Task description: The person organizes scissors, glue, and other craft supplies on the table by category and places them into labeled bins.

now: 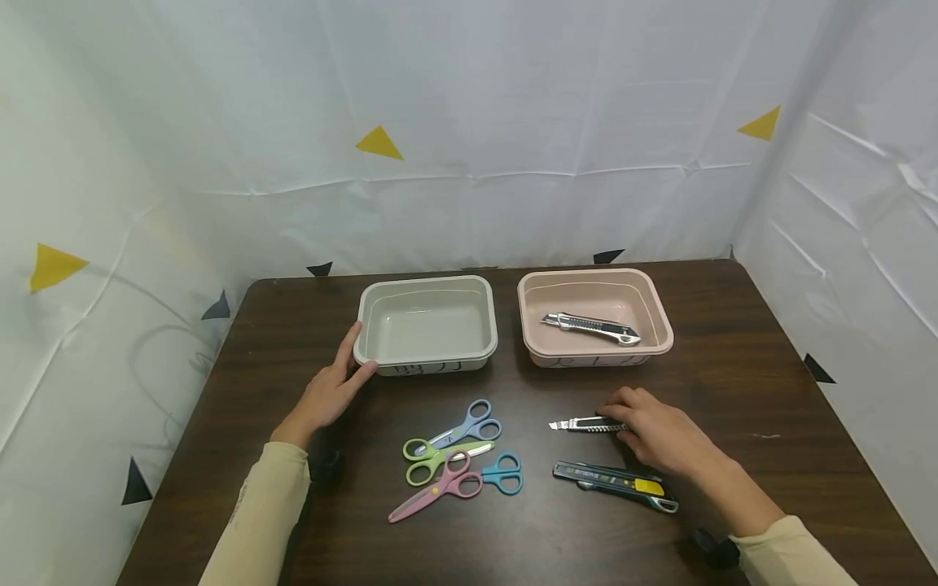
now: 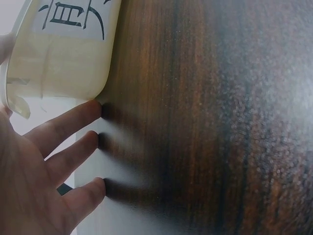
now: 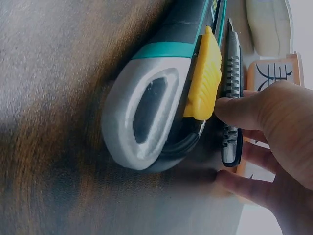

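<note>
My right hand (image 1: 655, 427) pinches a slim silver-and-black utility knife (image 1: 586, 424) by its handle; its tip points left. In the right wrist view the thumb lies on the near side of that knife, with fingers behind it. Just in front lies a larger dark green utility knife (image 1: 615, 482) with a yellow slider (image 3: 205, 78). My left hand (image 1: 330, 391) rests spread at the front left corner of a grey-green tub (image 1: 418, 364), touching its rim. The left wrist view shows several of its fingertips (image 2: 93, 108) down on the table beside the tub.
A pink tub (image 1: 597, 356) stands back right, with a silver utility knife (image 1: 592, 326) in it. Mid-table lie overlapping scissors: blue (image 1: 472, 422), green (image 1: 432, 461), pink (image 1: 432, 491) and teal (image 1: 506, 474). White sheeting (image 1: 469, 220) hangs behind the brown table (image 1: 733, 350).
</note>
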`<state>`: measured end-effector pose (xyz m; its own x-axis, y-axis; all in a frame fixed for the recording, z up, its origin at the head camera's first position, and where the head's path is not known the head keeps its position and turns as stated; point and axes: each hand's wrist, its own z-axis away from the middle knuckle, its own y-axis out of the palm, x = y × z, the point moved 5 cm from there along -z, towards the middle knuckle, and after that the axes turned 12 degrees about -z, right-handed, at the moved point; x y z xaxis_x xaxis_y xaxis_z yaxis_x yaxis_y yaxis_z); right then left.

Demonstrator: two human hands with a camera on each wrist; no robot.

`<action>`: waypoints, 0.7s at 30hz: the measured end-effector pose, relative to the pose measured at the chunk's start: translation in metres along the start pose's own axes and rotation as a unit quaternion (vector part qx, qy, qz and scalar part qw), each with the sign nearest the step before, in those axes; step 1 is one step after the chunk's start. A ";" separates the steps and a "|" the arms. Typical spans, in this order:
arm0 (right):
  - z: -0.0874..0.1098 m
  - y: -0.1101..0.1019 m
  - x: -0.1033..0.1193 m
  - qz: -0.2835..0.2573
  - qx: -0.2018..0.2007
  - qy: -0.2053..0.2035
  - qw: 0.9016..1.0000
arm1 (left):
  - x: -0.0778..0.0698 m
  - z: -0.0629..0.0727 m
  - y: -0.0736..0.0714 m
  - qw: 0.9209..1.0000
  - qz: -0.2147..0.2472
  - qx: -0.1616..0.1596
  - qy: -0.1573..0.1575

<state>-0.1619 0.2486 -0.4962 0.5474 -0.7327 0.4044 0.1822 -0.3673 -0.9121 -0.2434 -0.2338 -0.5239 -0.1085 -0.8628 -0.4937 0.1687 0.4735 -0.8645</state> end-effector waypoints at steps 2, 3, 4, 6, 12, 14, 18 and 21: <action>0.000 0.001 0.000 0.002 0.002 0.004 1.000 | 0.001 0.000 0.001 1.000 0.000 0.000 0.001; 0.000 0.001 0.000 0.004 0.003 0.006 1.000 | 0.002 -0.001 0.001 1.000 0.000 -0.001 0.001; 0.000 0.001 0.000 0.006 0.004 0.008 1.000 | 0.002 -0.001 0.001 1.000 0.000 -0.001 0.001; 0.000 0.001 0.001 0.007 0.004 0.010 1.000 | 0.003 -0.001 0.002 1.000 0.001 -0.002 0.003; 0.000 0.002 0.002 0.011 0.004 0.004 1.000 | 0.004 -0.002 0.003 1.000 -0.001 -0.003 0.002; 0.000 0.002 0.002 0.011 0.003 0.002 1.000 | 0.004 -0.002 0.003 1.000 0.000 -0.003 0.002; 0.001 0.002 0.002 0.012 0.001 -0.001 1.000 | 0.003 -0.002 0.003 1.000 0.004 -0.004 0.005; 0.001 0.003 0.002 0.009 0.003 0.000 1.000 | 0.003 -0.002 0.004 1.000 0.004 -0.004 0.003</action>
<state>-0.1594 0.2471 -0.4985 0.5509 -0.7389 0.3880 0.1777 -0.3504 -0.9196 -0.2449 -0.2345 -0.5289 -0.1136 -0.8579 -0.5010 0.1614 0.4817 -0.8614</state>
